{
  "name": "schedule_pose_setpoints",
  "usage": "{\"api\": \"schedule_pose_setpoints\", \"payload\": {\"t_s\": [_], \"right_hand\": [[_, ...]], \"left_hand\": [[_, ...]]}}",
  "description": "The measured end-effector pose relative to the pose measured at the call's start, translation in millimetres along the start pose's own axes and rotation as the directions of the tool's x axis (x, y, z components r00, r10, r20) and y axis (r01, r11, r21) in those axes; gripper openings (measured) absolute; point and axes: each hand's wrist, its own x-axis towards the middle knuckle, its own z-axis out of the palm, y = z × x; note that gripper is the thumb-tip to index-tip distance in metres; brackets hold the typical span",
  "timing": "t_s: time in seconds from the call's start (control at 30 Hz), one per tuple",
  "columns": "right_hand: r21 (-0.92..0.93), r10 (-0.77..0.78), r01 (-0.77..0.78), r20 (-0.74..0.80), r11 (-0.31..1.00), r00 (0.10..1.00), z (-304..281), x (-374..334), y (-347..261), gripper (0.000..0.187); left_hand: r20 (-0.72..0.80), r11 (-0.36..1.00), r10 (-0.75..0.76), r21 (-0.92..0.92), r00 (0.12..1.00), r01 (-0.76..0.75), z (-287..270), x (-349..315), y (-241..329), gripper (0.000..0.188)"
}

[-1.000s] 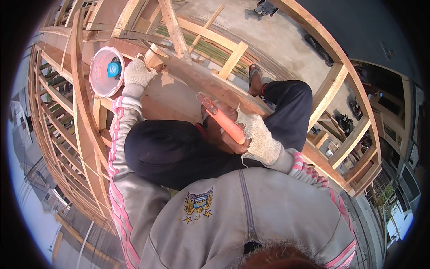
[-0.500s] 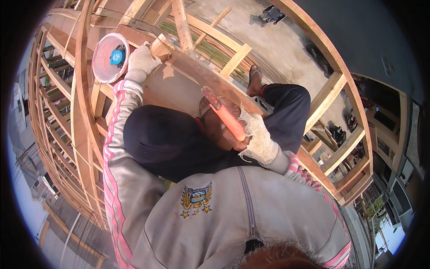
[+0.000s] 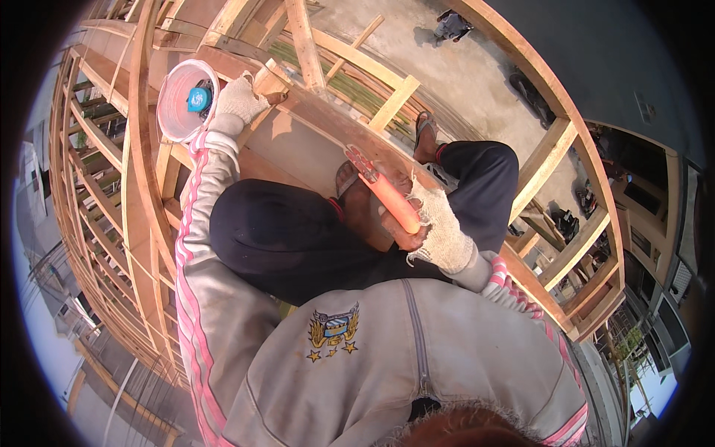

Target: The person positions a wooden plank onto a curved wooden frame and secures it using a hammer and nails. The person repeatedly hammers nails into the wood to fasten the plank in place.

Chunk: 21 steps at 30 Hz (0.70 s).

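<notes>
My right hand [image 3: 439,231], in a worn cream knit glove with bare fingertips, is wrapped round a hand tool [image 3: 395,201] with an orange grip. Its reddish, notched metal head [image 3: 361,162] points up and left, over my sandalled foot [image 3: 348,179]. Out to the upper left, my left hand [image 3: 240,103], gloved the same way, is closed at the end of a short wooden block [image 3: 269,77]. A bare fingertip shows along the block's lower side; the other fingers are partly hidden. Beside that hand stands a pinkish-white bucket [image 3: 170,112] with a round blue-topped thing [image 3: 199,99] inside.
I sit on a wooden frame with a long plank [image 3: 328,123] in front of my legs. Curved ribs [image 3: 138,149] rise at the left; a bent beam with crosspieces [image 3: 547,160] runs along the right. A person [image 3: 452,28] is on the concrete ground below, near parked motorbikes [image 3: 530,97].
The whole view has shifted slightly. My right hand and the orange-gripped tool sit a little lower and further right; my left hand stays at the wooden block.
</notes>
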Motion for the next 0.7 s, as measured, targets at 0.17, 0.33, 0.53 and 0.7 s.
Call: {"api": "schedule_pose_setpoints", "payload": {"t_s": [0.17,0.33,0.53,0.7], "right_hand": [[-0.010,-0.033,0.033,-0.012,0.999,0.999,25,73,14,0.042],[0.804,0.276,-0.386,0.538,-0.452,0.797,2,-56,26,0.047],[0.641,0.252,-0.361,0.259,0.677,0.932,23,29,21,0.049],[0.213,0.144,-0.159,0.082,0.964,0.986,28,48,20,0.049]], "left_hand": [[0.030,1.000,-0.024,-0.006,0.999,0.024,-7,5,23,0.099],[0.149,0.993,-0.047,-0.098,0.988,0.062,-10,8,0,0.082],[-0.089,0.995,-0.048,0.078,0.995,0.055,10,-9,20,0.076],[-0.163,0.986,-0.086,0.130,0.983,0.108,28,-20,41,0.063]]}}
